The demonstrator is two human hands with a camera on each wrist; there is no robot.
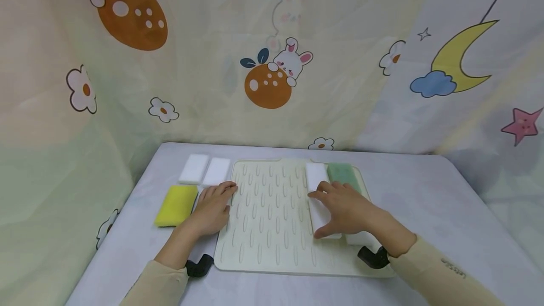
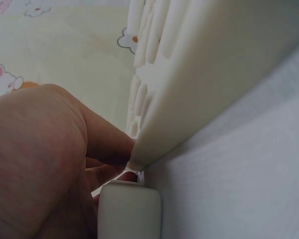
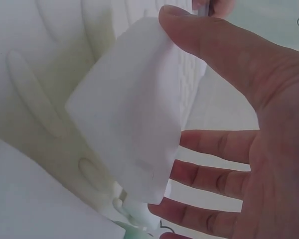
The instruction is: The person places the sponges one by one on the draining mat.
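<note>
A cream ridged mat point(image 1: 267, 221) lies on the table. My left hand point(image 1: 212, 209) rests at its left edge, thumb and fingertips touching the rim. Close by that hand, a white block point(image 2: 129, 211) shows in the left wrist view. On the mat's right side, my right hand point(image 1: 346, 209) holds a white sponge block point(image 3: 129, 109) between thumb and fingers, near the mat's surface. Just beyond it are another white sponge block point(image 1: 316, 174) and a green sponge point(image 1: 343, 176). Part of a further white block point(image 1: 361, 239) shows beneath the right wrist.
Left of the mat lie two white sponge blocks point(image 1: 194, 169) and a yellow sponge point(image 1: 176, 206). Black wrist-camera mounts point(image 1: 199, 266) sit at both cuffs. A printed cloth curtain point(image 1: 204, 70) rises behind the table.
</note>
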